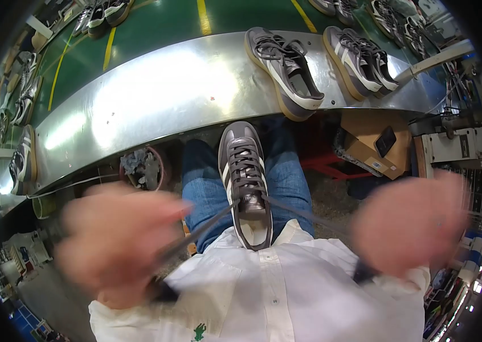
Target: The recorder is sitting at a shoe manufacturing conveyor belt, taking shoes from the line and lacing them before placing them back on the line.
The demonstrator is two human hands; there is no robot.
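Observation:
A grey sneaker [243,165] with white side stripes rests between my knees, toe pointing away, its heel against my white shirt. Dark laces run criss-cross up its front. From the top eyelets one shoelace end [209,224] stretches out to the left and the other lace end [303,213] to the right. My left hand [118,236], smeared by motion, is closed on the left end. Out to the right, my right hand [409,222] is closed on the other end, also blurred. Both ends look drawn nearly straight; the exact finger positions are lost in the blur.
Ahead runs a metal ledge [155,85] beside a green belt [161,23]. A laced sneaker [286,71] and a pair of sneakers [360,62] stand on the ledge's right. A cardboard box [366,137] holding a dark phone-like object is below; a bin [161,165] sits under the ledge.

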